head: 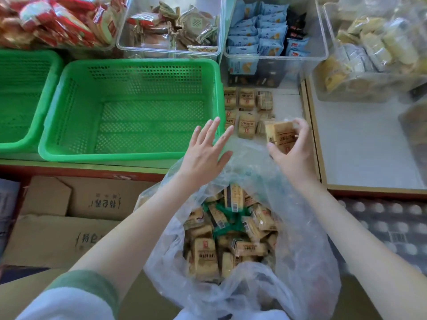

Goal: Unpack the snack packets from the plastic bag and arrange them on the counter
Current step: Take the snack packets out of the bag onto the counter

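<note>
Hidden: the clear plastic bag (307, 262) below both hands runs off the lower edge, and its crumpled film veils the packets along its sides.
Hard to make out: the print on every wrapper is too blurred to read. I cannot tell whether the left hand (203, 153) touches the bag's film.
Cut off: a second green perforated plastic basket (23, 65), far left of the left hand, and the red-wrapped packets (57, 21) beyond it both leave the frame.
Left hand: fingers straight and spread, holding nothing, over the bag's far rim, just beside the front right corner of the nearer green perforated plastic basket (129, 155).
Right hand (293, 155): thumb and fingers pinch one tan rectangular snack packet (279, 135), raised above the bag's far rim.
Hands: apart, with the bag's mouth below and between them.
Laid tan packets (246, 98): six on the white counter (288, 100), in two rows of three, just beyond the right hand. The sixth is half covered by the held packet.
Heaped tan packets (205, 252): inside the bag, between the forearms, too piled to count.
Green baskets: two.
Clear plastic bins (171, 49): three, well beyond the hands, holding brown, blue and pale yellow packets. The rightmost is blurred.
Brown cardboard boxes (69, 239): two, left of the left forearm.
</note>
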